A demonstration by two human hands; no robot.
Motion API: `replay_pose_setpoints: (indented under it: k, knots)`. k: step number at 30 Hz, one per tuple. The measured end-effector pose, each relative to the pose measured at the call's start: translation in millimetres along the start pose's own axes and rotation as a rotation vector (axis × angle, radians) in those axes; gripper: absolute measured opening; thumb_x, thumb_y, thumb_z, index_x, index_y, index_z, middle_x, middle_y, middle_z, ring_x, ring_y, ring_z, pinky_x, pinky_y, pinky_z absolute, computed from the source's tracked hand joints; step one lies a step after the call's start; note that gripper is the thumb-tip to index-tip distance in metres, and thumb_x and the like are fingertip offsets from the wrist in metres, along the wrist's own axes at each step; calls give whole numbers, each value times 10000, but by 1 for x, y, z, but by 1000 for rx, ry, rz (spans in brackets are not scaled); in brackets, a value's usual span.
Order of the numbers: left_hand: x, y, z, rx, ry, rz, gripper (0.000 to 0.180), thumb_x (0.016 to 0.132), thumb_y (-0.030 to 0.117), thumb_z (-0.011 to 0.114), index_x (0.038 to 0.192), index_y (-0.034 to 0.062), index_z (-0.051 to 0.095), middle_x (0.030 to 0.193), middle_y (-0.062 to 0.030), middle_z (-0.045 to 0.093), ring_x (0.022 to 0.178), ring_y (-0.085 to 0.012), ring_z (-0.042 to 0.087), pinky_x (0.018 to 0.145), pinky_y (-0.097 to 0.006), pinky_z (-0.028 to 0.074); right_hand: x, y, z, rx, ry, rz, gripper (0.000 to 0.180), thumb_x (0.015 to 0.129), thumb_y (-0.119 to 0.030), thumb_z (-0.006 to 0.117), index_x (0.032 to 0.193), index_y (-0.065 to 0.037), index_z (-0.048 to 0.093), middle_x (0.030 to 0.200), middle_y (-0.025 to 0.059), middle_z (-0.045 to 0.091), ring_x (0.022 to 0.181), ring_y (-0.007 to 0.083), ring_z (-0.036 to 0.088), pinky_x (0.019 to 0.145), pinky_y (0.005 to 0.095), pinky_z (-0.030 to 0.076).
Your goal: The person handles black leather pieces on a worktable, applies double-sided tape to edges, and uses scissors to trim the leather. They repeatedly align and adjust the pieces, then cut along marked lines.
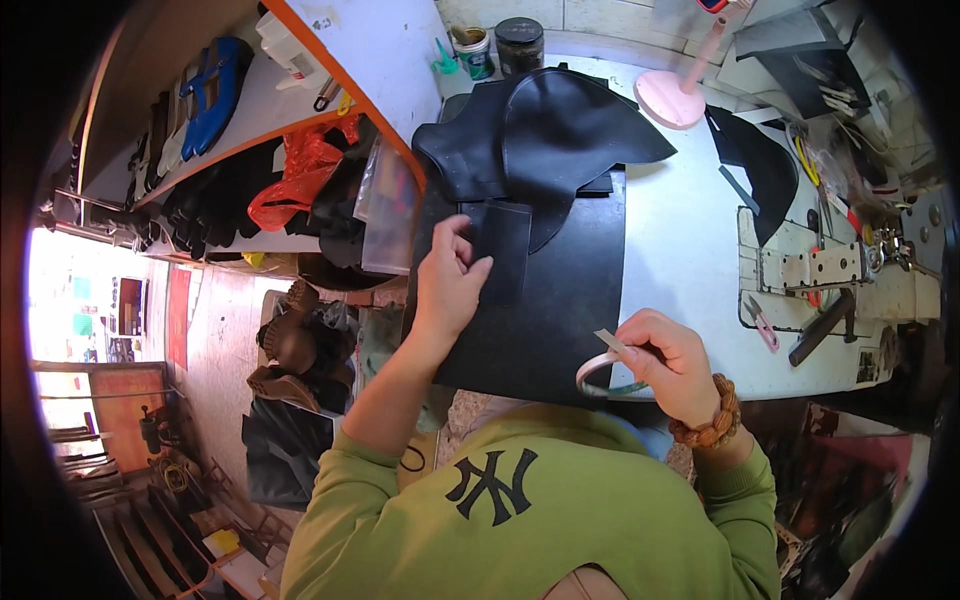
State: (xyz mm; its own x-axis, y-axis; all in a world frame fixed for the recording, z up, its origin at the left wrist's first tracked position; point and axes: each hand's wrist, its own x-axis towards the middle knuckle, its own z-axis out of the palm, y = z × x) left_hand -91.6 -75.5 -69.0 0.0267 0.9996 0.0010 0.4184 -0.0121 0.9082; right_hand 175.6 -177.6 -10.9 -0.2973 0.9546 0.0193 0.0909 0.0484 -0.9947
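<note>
Over the left edge of a dark rectangular leather piece [508, 255], my left hand [447, 278] is held with fingers loosely curled and apart, nothing between them. Whether it touches the piece I cannot tell. The piece lies on a black mat [570, 320], partly beneath a large smooth black leather sheet [555, 125]. In front of my body, at the mat's near right corner, my right hand [668, 358] is closed on a narrow roll of tape [583, 375]. A short pale tape end [607, 340] sticks out past its thumb and fingers.
Small snips [764, 325] and a hammer [822, 328] lie at the right beside a sewing machine [810, 268]. A pink stand [670, 98], jars [520, 45] and a green-nozzled bottle [445, 62] stand at the back. Shelves with shoes [215, 95] rise on the left.
</note>
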Motion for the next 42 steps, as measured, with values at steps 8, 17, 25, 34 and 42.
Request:
replay_pose_setpoints:
  k: [8,17,25,34,42]
  knots:
    - [-53,60,61,-829,-456,-180,66,962,84,544,915,57,506,838,31,538,758,-41,509,703,-207,451,42,12,-41,808,591,226,154,979,-158,511,915,-19,523,840,106,568,671,154,551,924,395,490]
    - [-56,53,65,-829,-323,-217,240,901,36,589,758,74,400,745,59,347,681,-39,323,599,-211,329,31,20,-22,299,175,146,120,965,-170,531,949,-59,574,779,41,604,676,127,588,647,268,507]
    - [-64,16,31,-71,-143,33,137,866,83,663,854,13,546,924,-96,593,790,-157,529,744,-261,430,29,53,-60,279,-26,422,138,954,-162,564,888,-44,591,791,11,597,683,80,544,672,227,459]
    - [-60,8,19,635,-117,700,459,712,149,717,1155,64,633,1246,-118,580,1131,-281,548,908,-395,440,93,17,-2,1,-256,556,158,966,-163,526,875,-36,555,759,-11,557,657,68,523,559,200,411]
    - [-60,1,23,709,-147,625,436,736,234,722,1139,87,639,1236,-92,583,1133,-256,529,923,-402,417,125,39,16,-158,-287,587,176,929,-133,516,826,3,559,674,37,556,576,117,561,531,264,418]
